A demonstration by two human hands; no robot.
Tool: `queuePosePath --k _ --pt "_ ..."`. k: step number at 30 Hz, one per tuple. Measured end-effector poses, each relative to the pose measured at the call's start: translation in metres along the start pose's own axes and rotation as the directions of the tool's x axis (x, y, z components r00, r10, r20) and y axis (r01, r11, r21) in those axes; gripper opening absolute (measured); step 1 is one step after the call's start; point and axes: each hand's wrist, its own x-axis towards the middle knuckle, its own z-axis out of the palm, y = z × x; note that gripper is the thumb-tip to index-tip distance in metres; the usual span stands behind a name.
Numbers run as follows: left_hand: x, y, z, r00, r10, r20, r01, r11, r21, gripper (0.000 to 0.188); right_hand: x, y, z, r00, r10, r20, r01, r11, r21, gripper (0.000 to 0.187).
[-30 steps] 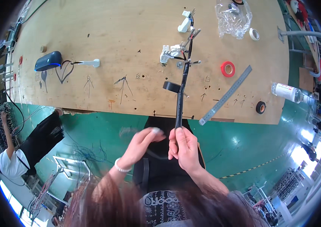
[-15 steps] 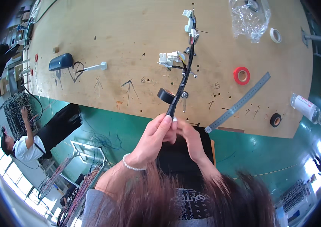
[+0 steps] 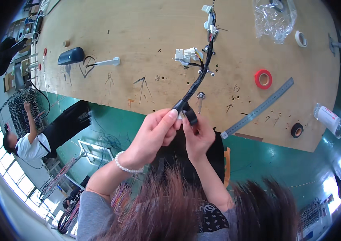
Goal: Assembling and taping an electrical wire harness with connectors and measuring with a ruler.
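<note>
A wire harness (image 3: 196,86) wrapped in black tape runs down the board toward me. My left hand (image 3: 152,130) pinches its near end between thumb and fingers, a pearl-like bracelet on that wrist. Against the harness, just right of my left fingertips, a roll of black tape (image 3: 191,116) is gripped in my right hand (image 3: 199,140). A small white bit shows between the two hands; its kind I cannot make out. White connectors (image 3: 187,55) branch off the harness on its left, and more white connectors (image 3: 208,18) sit along its far end.
On the board lie a steel ruler (image 3: 259,107), red tape (image 3: 263,79), black tape (image 3: 297,130), white tape (image 3: 301,39), a plastic bag (image 3: 275,22), a dark blue case (image 3: 71,56) and a plastic bottle (image 3: 331,120). Another person (image 3: 30,140) stands at the left.
The tape roll has gone from the harness's left side to its right, into my right hand. My left hand has shifted slightly left and up with the harness end. The view has shifted slightly.
</note>
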Motion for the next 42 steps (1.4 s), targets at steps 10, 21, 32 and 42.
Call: queuePosePath --k 10,21,32,42 --pt "0.019 -0.037 -0.018 0.832 0.544 0.11 -0.463 0.571 0.678 0.015 0.082 -0.129 0.027 0.766 -0.114 0.632 0.627 0.347 -0.697 0.029" --pt "0.009 0.006 -0.017 0.962 -0.112 0.25 0.162 0.968 -0.19 0.033 0.031 -0.013 0.036 0.946 0.196 0.258 -0.309 0.786 0.536 0.043" --pt "0.008 0.016 -0.023 0.94 -0.208 0.27 0.276 0.93 -0.243 0.029 0.045 -0.008 0.036 0.911 -0.04 0.409 -0.167 0.874 0.457 0.05" --pt "0.024 -0.016 -0.034 0.89 0.429 0.155 -0.446 0.749 0.49 0.026 0.026 -0.084 -0.028 0.882 -0.329 0.338 0.469 0.685 -0.557 0.02"
